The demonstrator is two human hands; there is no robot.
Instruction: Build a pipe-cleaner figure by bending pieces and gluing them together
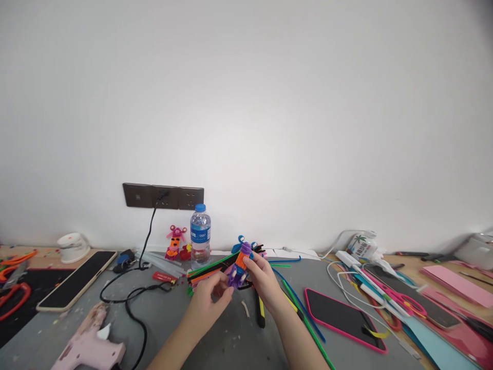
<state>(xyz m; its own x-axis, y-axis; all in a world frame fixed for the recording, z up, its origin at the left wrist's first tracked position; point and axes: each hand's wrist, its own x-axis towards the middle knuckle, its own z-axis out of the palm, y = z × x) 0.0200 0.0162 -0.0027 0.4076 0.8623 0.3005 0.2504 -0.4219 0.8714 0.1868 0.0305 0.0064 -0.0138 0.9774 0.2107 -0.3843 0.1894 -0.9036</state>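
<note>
A small fuzzy pipe-cleaner doll (239, 264) with an orange body and purple and blue parts is held up tilted between my hands. My right hand (263, 277) grips it by its orange upper part from the right. At its purple lower end, my left hand (210, 299) pinches with thumb and fingers. Behind the doll lies a bundle of coloured pipe cleaners (210, 271). Blue loops (241, 239) show just above the doll; I cannot tell whether they belong to it. A black-and-yellow cutter (261, 311) rests below my right hand.
A pink glue gun (90, 344) lies front left, its black cord (136, 293) curving across the grey mat. A water bottle (201, 234) stands beside a pink-and-orange doll (175, 243). Phones (77, 280) lie on both sides, one pink-cased (344, 319). Scissors (410, 304) are at right.
</note>
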